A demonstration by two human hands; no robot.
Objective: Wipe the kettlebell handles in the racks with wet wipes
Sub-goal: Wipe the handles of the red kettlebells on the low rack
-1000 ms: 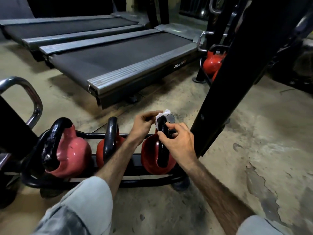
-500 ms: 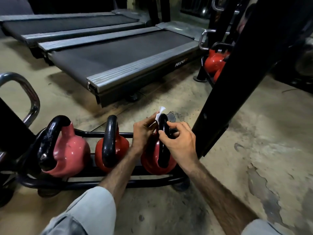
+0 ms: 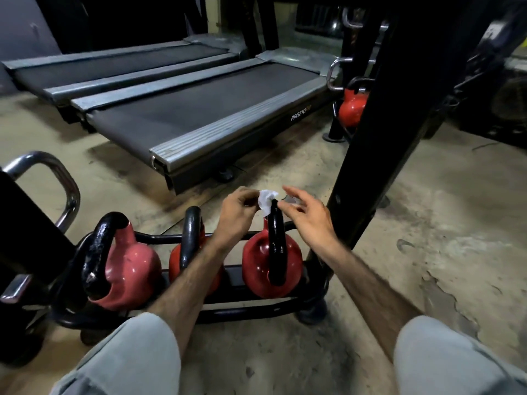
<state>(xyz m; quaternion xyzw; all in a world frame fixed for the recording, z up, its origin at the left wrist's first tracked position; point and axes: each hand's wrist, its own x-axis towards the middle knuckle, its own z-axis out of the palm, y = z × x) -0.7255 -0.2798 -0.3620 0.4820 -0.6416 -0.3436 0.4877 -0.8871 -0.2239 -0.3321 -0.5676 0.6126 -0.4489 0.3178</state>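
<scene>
Three red kettlebells with black handles stand in a low black rack (image 3: 251,309). The right kettlebell (image 3: 259,266) has its handle (image 3: 277,240) upright. My left hand (image 3: 238,212) pinches a crumpled white wet wipe (image 3: 265,201) against the top of that handle. Just right of the handle top, my right hand (image 3: 308,218) hovers with fingers spread and holds nothing. The middle kettlebell (image 3: 182,260) is partly hidden behind my left forearm. The left kettlebell (image 3: 128,269) is paler, with a scuffed handle.
A slanted black post (image 3: 370,143) rises right beside the rack. Two treadmills (image 3: 199,115) lie on the floor behind. More red kettlebells (image 3: 353,106) sit in a far rack. A chrome bar (image 3: 57,178) curves at the left. Cracked concrete floor (image 3: 442,252) spreads to the right.
My right hand has let go of the handle and opened, moving up and right. The wipe now shows more, bunched at the handle top in my left hand.
</scene>
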